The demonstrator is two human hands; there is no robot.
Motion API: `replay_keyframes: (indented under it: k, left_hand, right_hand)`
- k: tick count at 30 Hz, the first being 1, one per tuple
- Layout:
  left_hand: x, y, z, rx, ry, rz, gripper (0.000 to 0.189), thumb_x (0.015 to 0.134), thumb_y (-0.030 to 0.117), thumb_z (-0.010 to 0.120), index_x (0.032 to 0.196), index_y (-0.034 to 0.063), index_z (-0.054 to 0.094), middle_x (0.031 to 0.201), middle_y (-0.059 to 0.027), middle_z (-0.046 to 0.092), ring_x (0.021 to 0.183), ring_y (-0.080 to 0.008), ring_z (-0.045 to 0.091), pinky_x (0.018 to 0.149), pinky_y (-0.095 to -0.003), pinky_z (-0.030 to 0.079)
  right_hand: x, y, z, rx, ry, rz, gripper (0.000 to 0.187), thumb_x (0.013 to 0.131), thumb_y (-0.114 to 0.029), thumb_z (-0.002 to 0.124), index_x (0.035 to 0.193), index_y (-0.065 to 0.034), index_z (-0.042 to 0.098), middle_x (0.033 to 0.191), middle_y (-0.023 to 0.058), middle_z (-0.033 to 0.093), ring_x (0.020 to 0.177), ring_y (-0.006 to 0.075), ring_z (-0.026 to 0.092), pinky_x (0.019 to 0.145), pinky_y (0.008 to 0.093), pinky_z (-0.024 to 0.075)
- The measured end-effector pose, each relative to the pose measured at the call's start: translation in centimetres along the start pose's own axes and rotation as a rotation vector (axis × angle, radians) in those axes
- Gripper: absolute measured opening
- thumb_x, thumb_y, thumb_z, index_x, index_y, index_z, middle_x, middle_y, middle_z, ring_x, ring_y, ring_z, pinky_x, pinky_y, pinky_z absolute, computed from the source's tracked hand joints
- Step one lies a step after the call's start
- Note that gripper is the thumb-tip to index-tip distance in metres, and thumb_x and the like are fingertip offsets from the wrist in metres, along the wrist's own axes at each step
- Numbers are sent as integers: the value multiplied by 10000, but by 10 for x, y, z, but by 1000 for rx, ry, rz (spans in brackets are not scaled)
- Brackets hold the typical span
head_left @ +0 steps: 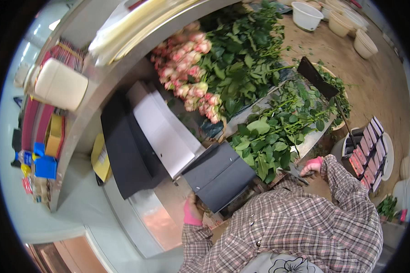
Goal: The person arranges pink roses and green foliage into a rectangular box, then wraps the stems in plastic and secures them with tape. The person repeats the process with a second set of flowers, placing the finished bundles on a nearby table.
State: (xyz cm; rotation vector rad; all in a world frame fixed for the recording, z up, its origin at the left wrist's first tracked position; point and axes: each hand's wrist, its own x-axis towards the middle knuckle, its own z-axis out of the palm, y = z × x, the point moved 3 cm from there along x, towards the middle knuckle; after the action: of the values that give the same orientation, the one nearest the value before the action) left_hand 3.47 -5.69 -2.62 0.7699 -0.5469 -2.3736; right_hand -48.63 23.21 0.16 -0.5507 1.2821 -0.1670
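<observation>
My left hand (193, 212), with a pink cuff at the wrist, is at the lower left edge of a dark folded sheet (222, 177). Its fingers are partly hidden, so I cannot tell whether they grip the sheet. Two small staple-like marks show on that sheet. My right hand (311, 166) holds a grey metal hand tool (296, 174) that looks like pruning shears. Leafy green stems (273, 140) lie just beyond the tool. Farther off is a pile of pink-and-white roses (188, 75) with long leafy stems.
White sheets (167, 133) and a black sheet (126, 150) stand left of the roses. A shelf edge (78, 92) curves above, bearing a white plastic jug (61, 84). At right, a rack of pink labels (367, 153) rests over a bucket. Tubs (306, 16) stand on the floor.
</observation>
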Motion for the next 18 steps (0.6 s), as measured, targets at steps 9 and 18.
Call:
replay_keyframes:
  k: [9, 18]
  left_hand:
    - [-17, 59, 199, 801, 234, 376, 355, 965, 144, 579, 1244, -75, 576, 1077, -110, 680, 911, -169, 662, 778, -270, 536]
    - [90, -87, 265, 345, 331, 156, 345, 1015, 166, 540, 1288, -43, 572, 1208, -119, 664, 1033, -222, 654, 880, -345, 543]
  right_hand:
    - [62, -53, -47, -187, 999, -640, 293, 805, -241, 759, 1041, -73, 712, 957, 126, 733, 874, 272, 707, 793, 413, 570]
    - [-136, 59, -257, -581, 1017, 29, 425, 767, -381, 799, 993, -31, 716, 911, 137, 732, 841, 265, 705, 763, 410, 555]
